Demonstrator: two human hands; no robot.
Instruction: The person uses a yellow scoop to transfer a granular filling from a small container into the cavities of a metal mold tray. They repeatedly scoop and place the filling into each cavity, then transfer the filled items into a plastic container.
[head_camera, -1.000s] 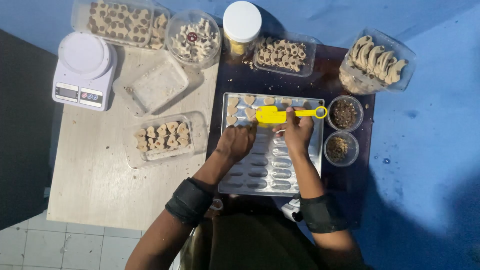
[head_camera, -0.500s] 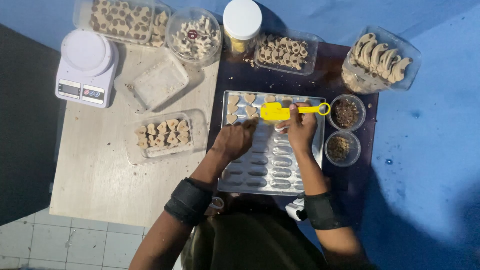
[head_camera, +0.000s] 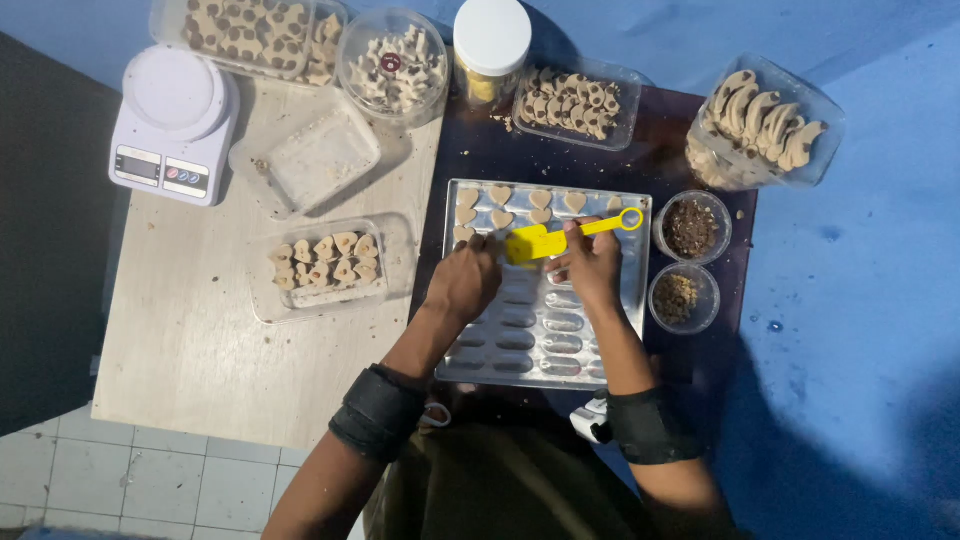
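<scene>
Mould tray (head_camera: 545, 345) before the person, two bowls (head_camera: 690, 262) right, scale (head_camera: 172, 125) far left, probably biscuit tubs (head_camera: 570, 102) behind.

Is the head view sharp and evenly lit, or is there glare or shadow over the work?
Head view: mostly sharp; glare glints off the metal mould tray; right hand and yellow scoop slightly soft; dark shadow at lower right.

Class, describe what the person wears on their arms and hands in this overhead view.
Both hands, the left hand and right hand, are bare, with no gloves or rings visible. Each forearm carries a wide black band: the left band and the right band. No sleeves cover the forearms.
</scene>
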